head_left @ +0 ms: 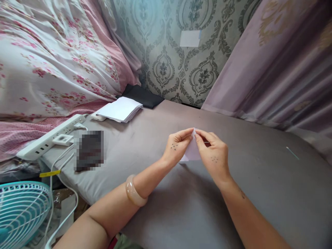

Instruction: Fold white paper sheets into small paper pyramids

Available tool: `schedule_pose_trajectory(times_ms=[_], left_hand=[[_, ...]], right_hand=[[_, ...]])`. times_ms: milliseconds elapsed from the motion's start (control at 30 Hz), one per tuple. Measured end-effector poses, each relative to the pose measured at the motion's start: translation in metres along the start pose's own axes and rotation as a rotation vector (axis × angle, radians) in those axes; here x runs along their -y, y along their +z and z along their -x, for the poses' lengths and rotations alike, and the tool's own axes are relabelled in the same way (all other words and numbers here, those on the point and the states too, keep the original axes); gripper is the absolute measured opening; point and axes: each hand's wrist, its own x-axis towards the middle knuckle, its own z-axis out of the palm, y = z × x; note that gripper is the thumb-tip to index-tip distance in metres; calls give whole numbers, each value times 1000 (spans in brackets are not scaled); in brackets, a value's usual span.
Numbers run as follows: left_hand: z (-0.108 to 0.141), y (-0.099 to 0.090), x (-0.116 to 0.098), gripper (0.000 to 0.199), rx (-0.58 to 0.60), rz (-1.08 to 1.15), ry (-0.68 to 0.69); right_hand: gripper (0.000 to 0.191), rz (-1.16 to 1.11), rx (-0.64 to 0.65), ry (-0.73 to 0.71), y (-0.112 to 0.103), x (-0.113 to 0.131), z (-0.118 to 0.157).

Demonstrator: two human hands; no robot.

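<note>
Between my two hands is a pale lilac sheet of paper (192, 150), folded to a point at its top. My left hand (176, 147) pinches the paper's left side near that point with thumb and fingers. On the other side, my right hand (214, 152) grips it the same way, its fingertips almost meeting the left ones. The paper is held up just over the grey bed surface (160, 138); my fingers and right palm hide part of it. A pale bangle (135, 192) circles my left forearm.
At the left back lies a stack of white paper (120, 108) beside a black cloth (142, 96). A white power strip (52, 136) with cables and a blurred dark object (89, 150) are on the left. A turquoise fan (23, 214) stands low left; a thin stick (292, 153) lies right.
</note>
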Motion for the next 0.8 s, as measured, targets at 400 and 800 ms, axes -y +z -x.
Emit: schedule_pose_trajectory(times_ms=[400, 800], left_hand=[[2, 2, -2, 28, 34, 30, -14], [4, 3, -16, 28, -1, 93, -177]], right_hand=[[30, -428, 78, 412, -4, -3, -8], [27, -172, 67, 219, -3, 3, 0]])
